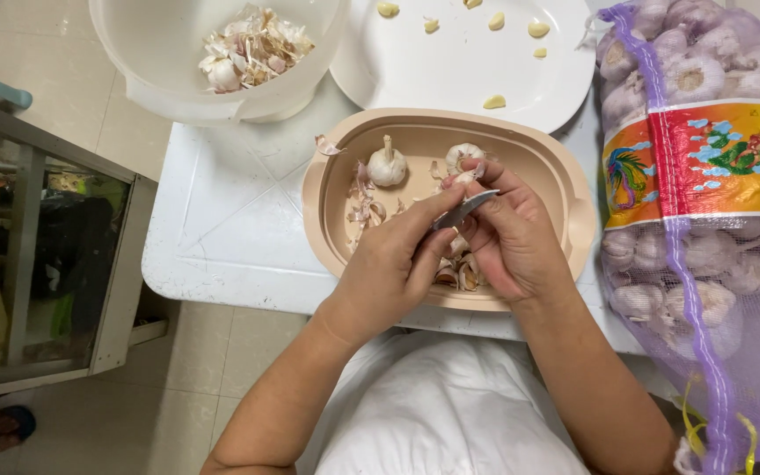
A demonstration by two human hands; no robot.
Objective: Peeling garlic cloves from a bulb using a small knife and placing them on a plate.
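Right hand (512, 242) grip clamped on small knife (466, 209), blade pointing toward left hand (398, 264), whose grip pinches a garlic clove (456, 246) over beige tray (565, 176).

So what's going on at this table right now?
A person is peeling garlic over a tan oval tub. The right hand holds a small knife; the left hand meets it at a clove. Peeled cloves lie on the white plate, skins in the white bowl.

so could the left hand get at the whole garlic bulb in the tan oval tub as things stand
Probably yes: the whole garlic bulb sits uncovered in the tan oval plastic tub, just beyond the left hand, nothing between. That hand is busy at the small metal blade, though.
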